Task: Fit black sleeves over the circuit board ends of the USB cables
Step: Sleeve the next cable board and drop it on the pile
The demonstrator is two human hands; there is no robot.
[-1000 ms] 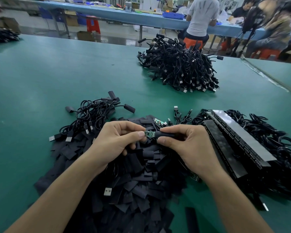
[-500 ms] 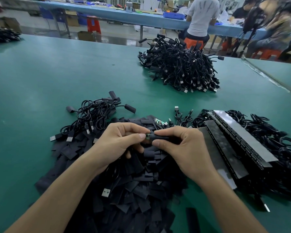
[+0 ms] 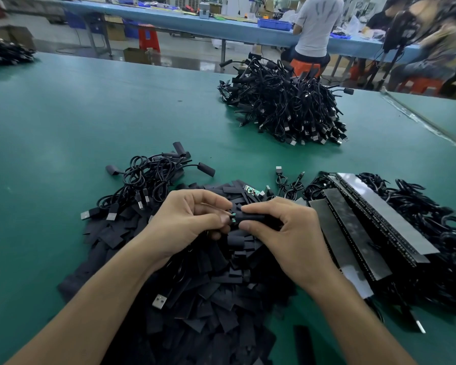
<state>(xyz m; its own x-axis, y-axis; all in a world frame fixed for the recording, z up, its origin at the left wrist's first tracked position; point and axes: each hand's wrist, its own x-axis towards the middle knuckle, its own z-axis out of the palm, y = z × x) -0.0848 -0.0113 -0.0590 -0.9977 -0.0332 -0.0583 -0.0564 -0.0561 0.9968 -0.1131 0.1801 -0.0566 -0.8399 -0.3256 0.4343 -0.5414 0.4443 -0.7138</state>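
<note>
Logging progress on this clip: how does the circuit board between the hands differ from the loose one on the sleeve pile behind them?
The held circuit board is nearly covered by a black sleeve, only a green sliver showing; the loose circuit board is bare. The left hand pinches the held one while the right hand grips its sleeve; the loose one lies untouched on the sleeve pile. Both are green.

A green table [image 3: 90, 114] fills the foreground; behind it a long blue bench [image 3: 169, 19]; red stools [image 3: 149, 38]; cardboard boxes [image 3: 135, 55] on grey floor [image 3: 190, 53].
</note>
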